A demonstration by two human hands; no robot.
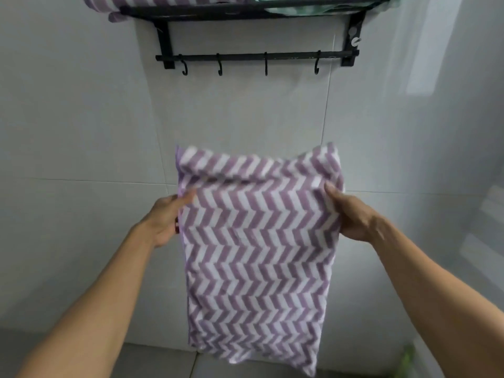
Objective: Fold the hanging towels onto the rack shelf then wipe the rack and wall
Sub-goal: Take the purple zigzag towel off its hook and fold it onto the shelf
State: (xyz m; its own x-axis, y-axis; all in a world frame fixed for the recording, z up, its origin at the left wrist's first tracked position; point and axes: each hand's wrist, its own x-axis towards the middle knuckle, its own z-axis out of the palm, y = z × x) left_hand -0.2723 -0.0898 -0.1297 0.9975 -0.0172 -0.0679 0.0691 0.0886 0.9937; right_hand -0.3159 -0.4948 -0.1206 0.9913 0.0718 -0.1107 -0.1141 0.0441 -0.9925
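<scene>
A purple and white zigzag towel hangs in front of me, doubled over at its top edge. My left hand grips its left edge and my right hand grips its right edge, thumbs on the near face. The black wall rack is above, at the top of the view. On its shelf lie a folded purple striped towel at the left and a green towel at the right. The rack's lower bar carries several bare black hooks.
Pale grey wall tiles fill the view behind the towel. A darker grey ledge or floor runs along the bottom. A blurred green object shows at the lower right. A glossy side wall stands at the right.
</scene>
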